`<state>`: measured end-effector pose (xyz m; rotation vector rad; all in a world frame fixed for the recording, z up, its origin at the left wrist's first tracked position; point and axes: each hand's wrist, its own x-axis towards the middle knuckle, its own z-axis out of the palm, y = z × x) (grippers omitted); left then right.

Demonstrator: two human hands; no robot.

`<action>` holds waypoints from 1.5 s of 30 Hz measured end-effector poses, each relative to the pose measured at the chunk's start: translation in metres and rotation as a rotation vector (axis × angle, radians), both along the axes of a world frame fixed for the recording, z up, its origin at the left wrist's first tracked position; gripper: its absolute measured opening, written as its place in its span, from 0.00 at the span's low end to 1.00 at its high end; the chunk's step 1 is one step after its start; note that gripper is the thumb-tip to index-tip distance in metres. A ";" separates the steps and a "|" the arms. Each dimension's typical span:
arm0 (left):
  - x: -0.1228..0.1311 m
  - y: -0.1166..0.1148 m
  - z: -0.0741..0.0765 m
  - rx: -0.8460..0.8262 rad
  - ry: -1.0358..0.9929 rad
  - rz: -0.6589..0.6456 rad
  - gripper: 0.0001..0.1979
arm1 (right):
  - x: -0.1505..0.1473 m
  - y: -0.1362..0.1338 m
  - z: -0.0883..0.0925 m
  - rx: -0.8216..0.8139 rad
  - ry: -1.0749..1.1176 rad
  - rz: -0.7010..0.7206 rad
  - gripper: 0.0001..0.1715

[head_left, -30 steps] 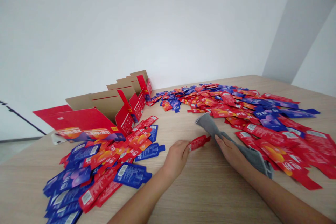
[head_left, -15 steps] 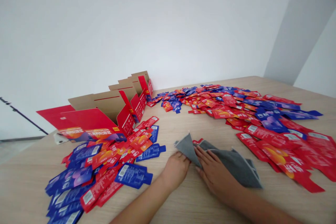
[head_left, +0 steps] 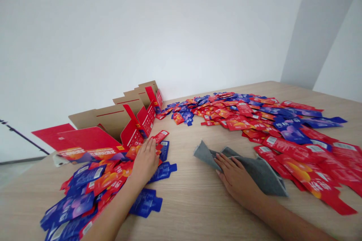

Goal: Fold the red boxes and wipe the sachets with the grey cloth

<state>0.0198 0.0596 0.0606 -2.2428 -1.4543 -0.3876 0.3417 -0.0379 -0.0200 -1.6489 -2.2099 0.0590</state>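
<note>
Pale wall (head_left: 181, 26) behind wood-grain table (head_left: 186, 211)

Rumpled grey cloth (head_left: 256, 175) under right hand (head_left: 236, 179), overlapping red and blue pouches (head_left: 110, 180) under left hand (head_left: 145, 160)

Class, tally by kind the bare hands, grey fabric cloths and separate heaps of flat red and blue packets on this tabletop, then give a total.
Bare hands: 2 (left hand, right hand)
Grey fabric cloth: 1
Heaps of flat red and blue packets: 2 (left heap, right heap)
Total: 5
</note>
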 end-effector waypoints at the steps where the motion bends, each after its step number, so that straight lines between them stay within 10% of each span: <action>1: 0.012 0.008 -0.008 -0.043 -0.010 0.006 0.26 | -0.002 0.000 0.001 -0.009 0.008 0.007 0.26; 11: 0.139 0.187 -0.044 -0.442 -0.282 0.248 0.32 | 0.000 0.002 0.012 -0.166 0.106 0.015 0.26; 16: 0.153 0.210 -0.054 -0.503 -0.271 0.280 0.27 | 0.001 0.003 0.016 -0.193 0.130 0.026 0.26; 22: 0.145 0.149 -0.062 -0.494 -0.212 0.152 0.26 | 0.000 0.003 0.017 -0.152 0.187 -0.008 0.25; 29: 0.135 -0.027 -0.056 -0.579 -0.231 -0.495 0.19 | 0.005 0.006 0.004 0.046 0.360 -0.133 0.27; 32: 0.133 -0.083 -0.055 -0.656 -0.354 -0.554 0.20 | -0.011 -0.011 0.006 0.060 0.237 0.010 0.27; 36: 0.130 -0.104 -0.061 -0.602 -0.396 -0.327 0.18 | -0.028 -0.028 0.011 0.007 0.050 0.199 0.27; 45: 0.133 -0.098 -0.066 -0.357 -0.193 -0.468 0.10 | -0.027 -0.025 0.014 -0.017 -0.028 0.165 0.27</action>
